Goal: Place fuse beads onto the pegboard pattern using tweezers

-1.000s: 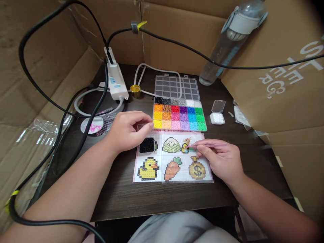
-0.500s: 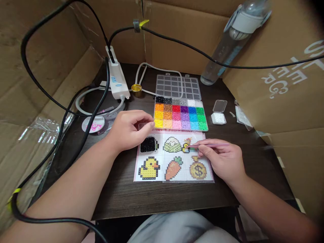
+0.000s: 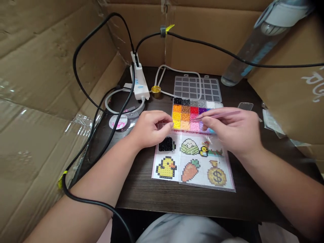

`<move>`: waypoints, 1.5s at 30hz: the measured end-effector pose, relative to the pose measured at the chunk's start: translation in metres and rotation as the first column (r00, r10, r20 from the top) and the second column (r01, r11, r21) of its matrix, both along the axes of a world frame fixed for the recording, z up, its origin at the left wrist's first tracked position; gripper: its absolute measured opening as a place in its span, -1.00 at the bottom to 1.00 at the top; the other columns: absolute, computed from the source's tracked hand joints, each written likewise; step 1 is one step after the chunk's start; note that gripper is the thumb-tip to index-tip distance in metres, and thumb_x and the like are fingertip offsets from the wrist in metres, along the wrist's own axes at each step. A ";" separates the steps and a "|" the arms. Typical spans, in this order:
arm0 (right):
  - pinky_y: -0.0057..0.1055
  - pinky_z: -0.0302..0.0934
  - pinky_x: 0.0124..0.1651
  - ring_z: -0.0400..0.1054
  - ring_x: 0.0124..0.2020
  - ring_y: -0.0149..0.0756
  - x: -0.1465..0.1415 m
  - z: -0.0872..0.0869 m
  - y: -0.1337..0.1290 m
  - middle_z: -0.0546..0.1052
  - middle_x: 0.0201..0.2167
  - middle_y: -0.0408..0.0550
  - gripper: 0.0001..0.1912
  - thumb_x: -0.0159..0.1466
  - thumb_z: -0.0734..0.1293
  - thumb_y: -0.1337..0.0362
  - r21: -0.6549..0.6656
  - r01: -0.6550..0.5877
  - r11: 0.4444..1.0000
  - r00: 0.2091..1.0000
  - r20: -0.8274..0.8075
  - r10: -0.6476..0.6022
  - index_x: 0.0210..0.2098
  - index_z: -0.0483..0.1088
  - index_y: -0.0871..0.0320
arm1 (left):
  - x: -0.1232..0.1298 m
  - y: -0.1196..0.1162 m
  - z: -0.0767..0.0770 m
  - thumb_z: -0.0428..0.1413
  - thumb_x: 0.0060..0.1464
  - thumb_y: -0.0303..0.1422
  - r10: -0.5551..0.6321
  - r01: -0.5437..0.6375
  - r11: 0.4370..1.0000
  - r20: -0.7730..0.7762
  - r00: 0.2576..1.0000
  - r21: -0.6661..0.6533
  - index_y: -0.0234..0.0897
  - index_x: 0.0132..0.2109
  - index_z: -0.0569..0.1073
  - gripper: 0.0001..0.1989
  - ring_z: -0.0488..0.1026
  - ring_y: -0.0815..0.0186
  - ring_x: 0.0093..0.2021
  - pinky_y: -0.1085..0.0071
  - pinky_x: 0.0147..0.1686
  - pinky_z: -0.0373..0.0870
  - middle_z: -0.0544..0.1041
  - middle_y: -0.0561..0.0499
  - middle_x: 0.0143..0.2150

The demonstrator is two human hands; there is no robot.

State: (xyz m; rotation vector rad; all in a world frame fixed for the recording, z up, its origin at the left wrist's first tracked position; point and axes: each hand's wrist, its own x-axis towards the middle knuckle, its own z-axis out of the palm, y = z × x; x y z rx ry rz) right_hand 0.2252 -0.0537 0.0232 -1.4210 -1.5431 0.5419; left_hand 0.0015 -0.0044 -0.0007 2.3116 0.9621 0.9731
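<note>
My right hand (image 3: 234,133) holds pink tweezers (image 3: 222,115), their tips over the orange and pink cells of a divided bead box (image 3: 188,130). My left hand (image 3: 153,130) is closed at the box's left edge, thumb and forefinger together near the yellow beads; whatever they grip is hidden. Just below its fingertips, a small clear case of black beads (image 3: 165,144) sits on the pattern sheet (image 3: 202,165). This sheet shows a duck (image 3: 165,167), a carrot (image 3: 190,170), a money bag (image 3: 217,173) and other pixel pictures. A transparent pegboard covers its right part.
The bead box's clear lid (image 3: 197,88) lies open behind it. A gold cup (image 3: 156,91), power strip (image 3: 140,82) and dish of pink beads (image 3: 118,122) are on the left. A black cable (image 3: 91,202) crosses my left forearm. A bottle (image 3: 250,50) leans against the cardboard at right.
My right hand has lifted the tweezers from the small duck picture up to the bead box. It now hides the small white-bead case. My left hand keeps its place; the camera view has shifted left.
</note>
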 end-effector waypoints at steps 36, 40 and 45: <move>-0.39 0.40 -0.34 0.51 -0.37 -0.30 -0.016 -0.030 0.024 0.62 -0.39 -0.07 -0.91 0.12 0.43 0.31 -0.186 -0.124 0.975 0.990 -0.092 0.108 -0.49 0.59 0.11 | 0.001 0.000 0.000 0.10 -0.02 -0.48 -0.002 0.002 1.000 0.003 1.000 -0.010 -0.34 -0.40 0.52 -0.90 0.35 0.45 -0.52 0.50 -0.49 0.26 0.49 0.07 -0.51; -0.39 0.41 -0.34 0.51 -0.37 -0.30 -0.016 -0.029 0.024 0.62 -0.41 -0.08 -0.92 0.12 0.43 0.31 -0.182 -0.122 0.976 0.991 -0.075 0.110 -0.50 0.59 0.10 | 0.001 0.000 0.000 0.10 -0.02 -0.48 0.003 -0.003 1.000 0.000 1.000 -0.002 -0.33 -0.40 0.52 -0.90 0.35 0.45 -0.52 0.50 -0.49 0.26 0.49 0.07 -0.51; -0.40 0.41 -0.33 0.51 -0.37 -0.31 -0.016 -0.029 0.023 0.62 -0.40 -0.08 -0.91 0.12 0.43 0.31 -0.175 -0.124 0.977 0.991 -0.072 0.113 -0.49 0.59 0.10 | 0.001 0.000 0.000 0.10 -0.02 -0.49 -0.001 0.001 1.000 0.003 1.000 0.000 -0.34 -0.40 0.52 -0.90 0.34 0.46 -0.52 0.51 -0.50 0.25 0.48 0.08 -0.52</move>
